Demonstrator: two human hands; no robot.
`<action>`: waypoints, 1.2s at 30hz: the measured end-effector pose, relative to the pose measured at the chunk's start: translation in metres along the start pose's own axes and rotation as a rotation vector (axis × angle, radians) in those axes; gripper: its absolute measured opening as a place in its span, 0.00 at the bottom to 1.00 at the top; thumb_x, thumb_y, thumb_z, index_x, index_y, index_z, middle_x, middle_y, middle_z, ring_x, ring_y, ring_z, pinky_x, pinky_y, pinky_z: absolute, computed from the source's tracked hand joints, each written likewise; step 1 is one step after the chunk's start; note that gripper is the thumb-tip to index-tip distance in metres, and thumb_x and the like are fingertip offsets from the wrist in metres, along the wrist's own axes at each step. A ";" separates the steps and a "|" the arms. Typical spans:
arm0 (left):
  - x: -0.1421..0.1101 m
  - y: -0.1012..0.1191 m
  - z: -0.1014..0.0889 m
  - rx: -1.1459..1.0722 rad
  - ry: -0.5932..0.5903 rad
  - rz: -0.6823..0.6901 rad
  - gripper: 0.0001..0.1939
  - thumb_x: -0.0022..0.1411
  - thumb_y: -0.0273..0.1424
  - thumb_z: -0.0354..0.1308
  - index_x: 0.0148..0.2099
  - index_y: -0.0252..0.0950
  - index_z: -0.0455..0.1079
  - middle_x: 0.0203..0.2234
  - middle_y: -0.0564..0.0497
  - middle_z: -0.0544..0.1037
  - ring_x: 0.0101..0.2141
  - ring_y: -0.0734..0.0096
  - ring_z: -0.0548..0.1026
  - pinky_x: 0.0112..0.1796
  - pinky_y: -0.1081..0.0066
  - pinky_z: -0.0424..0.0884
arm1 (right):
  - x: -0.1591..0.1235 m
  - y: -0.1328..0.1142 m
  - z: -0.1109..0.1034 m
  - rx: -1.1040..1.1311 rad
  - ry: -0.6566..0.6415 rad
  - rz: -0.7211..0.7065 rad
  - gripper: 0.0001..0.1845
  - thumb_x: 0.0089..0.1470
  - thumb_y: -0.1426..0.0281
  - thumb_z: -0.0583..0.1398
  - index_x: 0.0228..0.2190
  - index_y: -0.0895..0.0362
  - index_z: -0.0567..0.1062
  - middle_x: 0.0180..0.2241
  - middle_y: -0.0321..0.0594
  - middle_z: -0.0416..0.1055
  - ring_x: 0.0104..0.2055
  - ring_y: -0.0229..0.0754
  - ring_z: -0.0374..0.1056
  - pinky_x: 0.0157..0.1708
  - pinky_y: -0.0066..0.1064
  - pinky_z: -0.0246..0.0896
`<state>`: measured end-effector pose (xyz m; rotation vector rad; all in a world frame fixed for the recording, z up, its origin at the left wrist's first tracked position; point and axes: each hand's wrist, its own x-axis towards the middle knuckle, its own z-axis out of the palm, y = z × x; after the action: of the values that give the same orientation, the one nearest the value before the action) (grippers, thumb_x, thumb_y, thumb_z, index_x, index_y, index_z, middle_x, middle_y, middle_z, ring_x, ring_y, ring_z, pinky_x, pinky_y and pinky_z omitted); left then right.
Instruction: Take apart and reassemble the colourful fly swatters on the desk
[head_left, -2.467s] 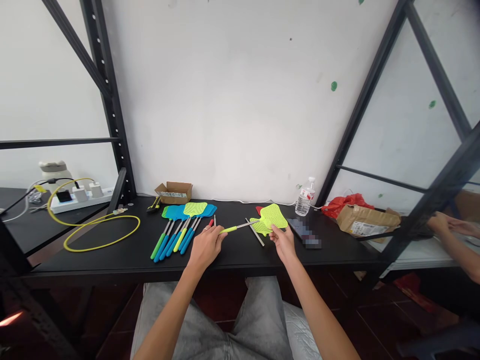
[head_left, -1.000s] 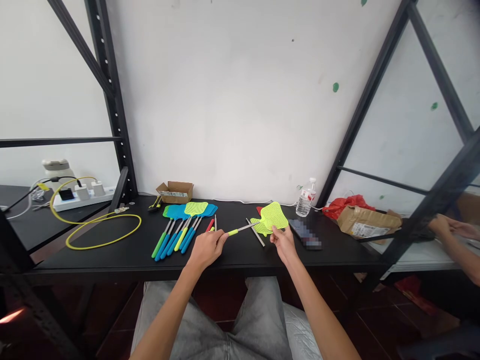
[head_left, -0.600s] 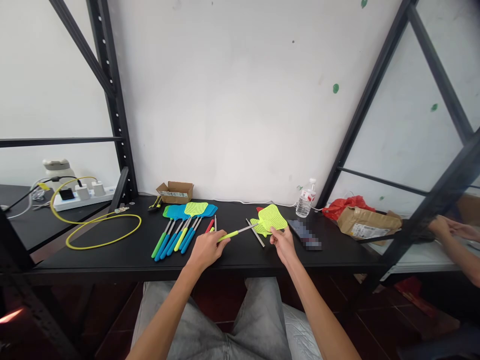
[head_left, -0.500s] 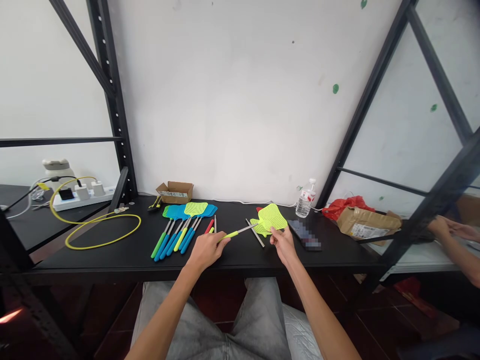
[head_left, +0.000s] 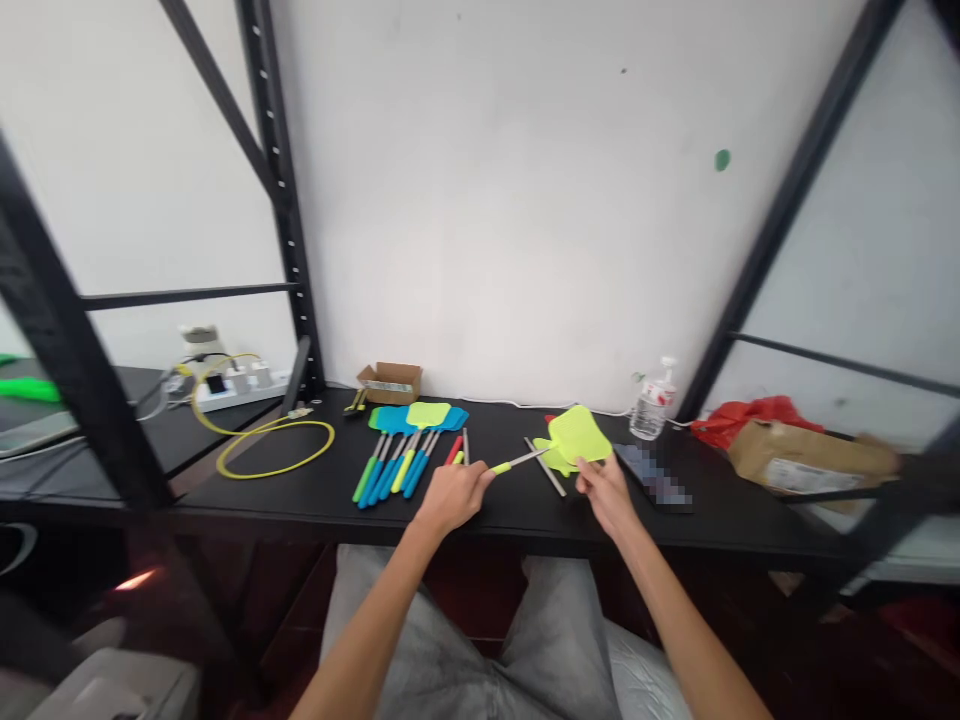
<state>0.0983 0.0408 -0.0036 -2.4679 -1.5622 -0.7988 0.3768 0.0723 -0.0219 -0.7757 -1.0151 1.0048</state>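
At mid-counter on the black counter (head_left: 300,497), the left hand (head_left: 454,497) has a closed grip around the metal shaft of a fly swatter (head_left: 525,459), just left of its lime collar. The right hand (head_left: 606,497) holds a tight pinch grip on the swatter's lime mesh head (head_left: 577,435), raised above the surface. A second lime swatter head (head_left: 551,458) shows just below it, beside a loose metal rod (head_left: 545,467). Blue-and-green-handled swatters (head_left: 394,470) lie in a row to the left.
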 end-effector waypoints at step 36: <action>0.001 0.001 0.017 0.344 0.292 -0.380 0.15 0.66 0.26 0.48 0.48 0.37 0.75 0.50 0.42 0.76 0.52 0.54 0.70 0.56 0.52 0.59 | -0.002 0.004 -0.002 -0.185 -0.078 0.096 0.27 0.47 0.56 0.67 0.45 0.58 0.72 0.27 0.42 0.76 0.22 0.36 0.65 0.24 0.29 0.60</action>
<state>0.1057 0.0471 -0.0177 -1.7576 -1.8885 -0.8102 0.3770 0.0714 -0.0264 -0.9505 -1.1585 1.0403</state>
